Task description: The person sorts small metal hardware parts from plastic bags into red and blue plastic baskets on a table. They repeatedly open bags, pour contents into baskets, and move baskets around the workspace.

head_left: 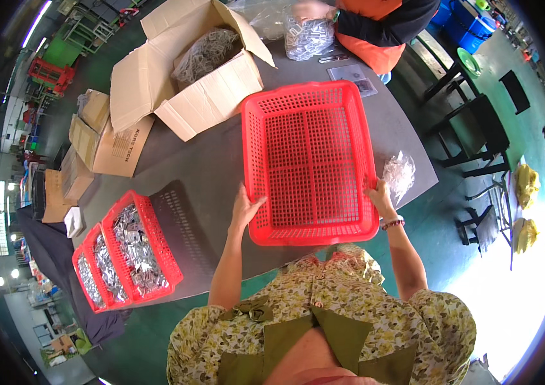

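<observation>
A large red plastic basket (311, 228) with meshed walls and floor is held in front of me, near the table's front edge. Nothing lies in it. My left hand (245, 206) grips its left side near the lower corner, the thumb over the rim. On the opposite side my right hand (380, 196) is closed on the rim, thumb inside. Left of my left hand stand three smaller red baskets, the biggest one (173, 274) nearest to me, holding many small silvery metal parts (134, 244). To the right of the big basket lies a clear plastic bag (399, 176).
An open cardboard box (211, 102) with a bag of metal parts stands at the back left of the grey table (211, 157). Smaller cartons (115, 147) sit at the left edge. Across the table a person in orange (375, 38) handles a clear bag of parts (309, 42).
</observation>
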`<state>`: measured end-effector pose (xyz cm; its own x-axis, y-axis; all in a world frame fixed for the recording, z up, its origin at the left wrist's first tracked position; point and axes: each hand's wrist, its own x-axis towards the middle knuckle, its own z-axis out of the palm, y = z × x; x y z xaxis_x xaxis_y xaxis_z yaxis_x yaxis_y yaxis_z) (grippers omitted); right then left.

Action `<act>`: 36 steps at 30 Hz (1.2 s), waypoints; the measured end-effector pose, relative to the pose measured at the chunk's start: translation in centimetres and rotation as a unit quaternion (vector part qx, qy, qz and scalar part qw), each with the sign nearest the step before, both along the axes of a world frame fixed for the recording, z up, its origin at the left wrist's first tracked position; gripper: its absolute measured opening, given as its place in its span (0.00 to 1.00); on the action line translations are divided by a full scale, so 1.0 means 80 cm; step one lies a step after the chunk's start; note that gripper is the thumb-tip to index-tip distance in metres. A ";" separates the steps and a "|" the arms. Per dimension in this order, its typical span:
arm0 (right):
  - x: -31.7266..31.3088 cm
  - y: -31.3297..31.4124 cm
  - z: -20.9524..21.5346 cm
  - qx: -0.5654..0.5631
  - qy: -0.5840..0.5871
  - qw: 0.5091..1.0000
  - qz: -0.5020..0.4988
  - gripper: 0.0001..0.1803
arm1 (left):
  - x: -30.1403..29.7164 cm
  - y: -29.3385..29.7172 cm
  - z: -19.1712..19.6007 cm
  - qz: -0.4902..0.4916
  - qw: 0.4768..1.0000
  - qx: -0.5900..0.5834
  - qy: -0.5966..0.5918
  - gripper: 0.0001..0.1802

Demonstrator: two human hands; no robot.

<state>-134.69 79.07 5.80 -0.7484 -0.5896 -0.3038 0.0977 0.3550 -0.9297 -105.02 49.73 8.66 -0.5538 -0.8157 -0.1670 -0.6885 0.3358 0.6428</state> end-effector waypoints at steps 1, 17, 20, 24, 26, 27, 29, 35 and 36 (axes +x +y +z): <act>-0.007 -0.007 -0.002 0.012 0.017 1.000 0.002 0.17 | -0.011 0.003 -0.007 0.027 0.998 0.058 0.017 0.35; -0.049 -0.025 -0.020 0.009 0.091 0.995 0.035 0.26 | -0.052 0.018 -0.024 0.074 0.996 -0.046 -0.004 0.22; -0.048 -0.025 -0.010 0.025 0.093 0.995 0.021 0.24 | -0.052 0.018 -0.020 0.065 0.996 -0.056 0.002 0.21; -0.048 -0.030 -0.015 0.074 0.058 0.995 0.015 0.22 | -0.042 0.011 -0.032 0.081 0.996 -0.010 -0.031 0.20; -0.051 -0.030 -0.019 0.044 0.006 0.999 0.016 0.27 | -0.037 0.011 -0.034 0.086 0.996 -0.001 0.007 0.19; -0.044 -0.028 -0.017 -0.016 -0.018 1.000 -0.015 0.28 | -0.033 0.011 -0.035 0.087 0.996 0.015 0.016 0.19; -0.039 -0.035 0.009 -0.140 -0.065 0.986 -0.066 0.29 | -0.046 0.006 -0.014 0.096 0.994 0.037 0.046 0.19; -0.039 -0.032 -0.006 0.062 0.272 0.957 0.080 0.43 | -0.049 -0.006 -0.022 0.158 0.979 0.124 0.021 0.24; -0.036 -0.036 0.002 0.083 0.247 0.961 0.094 0.45 | -0.043 -0.003 -0.028 0.162 0.978 0.129 0.017 0.24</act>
<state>-137.60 76.20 5.97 -0.7102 -0.7028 -0.0414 -0.4207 0.4709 -0.7754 -108.49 49.48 6.42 -0.2828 -0.8826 -0.3756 -0.7086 -0.0717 0.7019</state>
